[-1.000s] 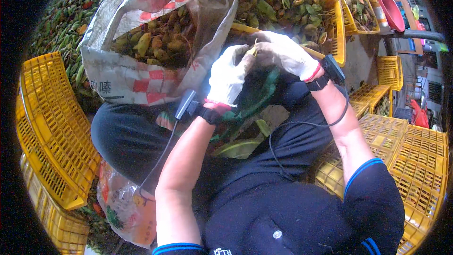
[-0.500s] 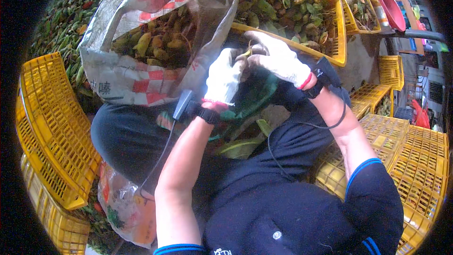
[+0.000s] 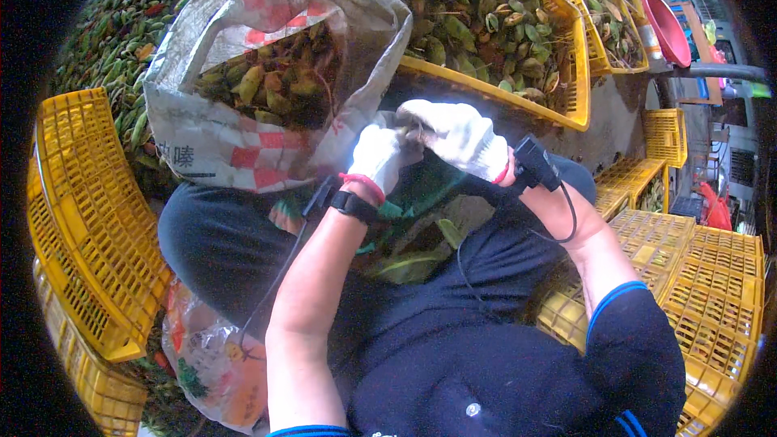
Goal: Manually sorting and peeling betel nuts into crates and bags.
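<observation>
Since everything here happens right at the fingertips, the relation I'd look at is how the two gloved hands meet around one small brownish piece (image 3: pixel 415 133). It sits above the lap, just up from the green plastic (image 3: pixel 437 188) between the legs. Going by the clock from that piece, the left hand (image 3: pixel 380 151) comes in from about 8 and the right hand (image 3: pixel 463 136) from about 3, so neither is clearly nearer; the fingertips meet right at it. Both sets of fingers look clenched on it (which exact tips carry the weight, I honestly can't tell). Its long axis? No luck, too little of it pokes out between the gloves.

As for what's around, the red-checked white sack (image 3: pixel 180 125) is off at 10 o'clock, mouth open, with greenish-brown pods (image 3: pixel 275 85) inside. Its near wall is just beside the left hand, touching or not I can't say. Out at 1 o'clock there's a yellow crate (image 3: pixel 506 103) loaded with more pods, nearer the right hand, its near rim a little apart from that glove. A long green leaf (image 3: pixel 450 235) lies around 5 o'clock, below both hands.
</observation>
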Demonstrator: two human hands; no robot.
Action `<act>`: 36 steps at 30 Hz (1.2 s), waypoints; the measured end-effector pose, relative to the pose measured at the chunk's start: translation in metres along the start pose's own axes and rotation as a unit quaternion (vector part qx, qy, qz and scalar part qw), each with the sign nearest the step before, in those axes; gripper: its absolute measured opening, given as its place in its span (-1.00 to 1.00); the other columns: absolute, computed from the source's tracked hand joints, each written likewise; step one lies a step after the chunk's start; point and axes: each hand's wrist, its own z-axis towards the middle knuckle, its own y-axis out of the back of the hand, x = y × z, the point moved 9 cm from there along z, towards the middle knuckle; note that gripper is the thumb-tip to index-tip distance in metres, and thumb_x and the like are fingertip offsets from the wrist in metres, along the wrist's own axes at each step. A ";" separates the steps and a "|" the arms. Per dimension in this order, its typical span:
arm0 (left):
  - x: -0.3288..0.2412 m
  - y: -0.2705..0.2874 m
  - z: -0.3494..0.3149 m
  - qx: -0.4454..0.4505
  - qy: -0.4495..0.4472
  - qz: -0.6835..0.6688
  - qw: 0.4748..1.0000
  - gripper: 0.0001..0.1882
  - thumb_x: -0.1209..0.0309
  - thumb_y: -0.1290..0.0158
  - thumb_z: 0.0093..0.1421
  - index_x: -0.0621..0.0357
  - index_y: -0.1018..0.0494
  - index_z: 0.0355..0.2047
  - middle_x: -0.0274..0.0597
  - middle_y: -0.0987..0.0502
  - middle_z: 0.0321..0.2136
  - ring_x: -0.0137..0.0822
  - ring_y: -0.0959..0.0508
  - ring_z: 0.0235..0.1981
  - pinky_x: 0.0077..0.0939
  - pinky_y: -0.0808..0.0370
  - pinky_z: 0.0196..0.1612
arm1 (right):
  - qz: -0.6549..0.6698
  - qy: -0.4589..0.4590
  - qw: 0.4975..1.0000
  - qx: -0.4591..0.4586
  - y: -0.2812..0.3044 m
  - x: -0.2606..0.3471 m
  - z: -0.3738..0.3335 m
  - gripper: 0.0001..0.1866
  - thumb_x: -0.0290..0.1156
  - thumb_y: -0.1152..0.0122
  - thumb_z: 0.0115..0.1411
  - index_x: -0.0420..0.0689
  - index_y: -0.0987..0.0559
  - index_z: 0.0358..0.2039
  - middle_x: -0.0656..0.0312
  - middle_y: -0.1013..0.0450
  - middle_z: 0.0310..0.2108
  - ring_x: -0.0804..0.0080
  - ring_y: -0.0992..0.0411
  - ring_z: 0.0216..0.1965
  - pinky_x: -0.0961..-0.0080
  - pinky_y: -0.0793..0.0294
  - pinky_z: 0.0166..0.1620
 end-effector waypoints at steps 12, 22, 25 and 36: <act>-0.018 -0.003 -0.013 -0.057 -0.043 0.079 0.994 -0.50 -0.02 0.08 0.32 0.17 -0.46 -0.06 -0.20 -0.56 -0.25 -0.35 -0.55 -0.23 -0.47 -0.51 -0.28 | 0.056 0.016 0.986 -0.156 0.076 0.021 0.047 -0.80 -0.45 -0.24 0.15 -0.10 -0.61 -0.19 0.09 -0.58 -0.29 0.15 -0.58 -0.29 0.42 -0.56 -0.25; 0.003 0.010 0.003 -0.079 -0.111 0.348 0.928 -0.68 0.24 -0.02 0.25 0.24 -0.53 -0.16 -0.10 -0.61 -0.28 -0.32 -0.55 -0.23 -0.44 -0.43 -0.11 | 0.010 0.003 0.969 -0.248 0.113 -0.033 0.099 -0.70 -0.35 -0.21 0.17 -0.13 -0.57 -0.09 0.04 -0.56 -0.19 0.12 -0.55 -0.17 0.35 -0.53 -0.11; 0.003 0.002 0.011 -0.068 -0.123 0.318 0.938 -0.68 0.25 -0.01 0.24 0.25 -0.52 -0.15 -0.09 -0.61 -0.27 -0.31 -0.55 -0.22 -0.46 -0.42 -0.10 | -0.183 -0.178 0.959 -0.126 0.104 -0.164 0.075 -0.65 -0.16 -0.14 0.13 -0.16 -0.56 -0.22 -0.06 -0.53 -0.22 -0.07 -0.49 -0.15 0.18 -0.48 -0.08; 0.004 0.012 0.008 -0.098 -0.113 0.349 0.925 -0.64 0.28 -0.02 0.25 0.29 -0.47 -0.05 -0.15 -0.56 -0.35 -0.36 -0.47 -0.34 -0.47 -0.40 -0.22 | -0.152 -0.254 0.949 -0.111 0.056 -0.252 0.050 -0.61 -0.12 -0.22 0.07 -0.13 -0.58 -0.19 -0.03 -0.55 -0.24 -0.04 -0.49 -0.12 0.20 -0.46 -0.03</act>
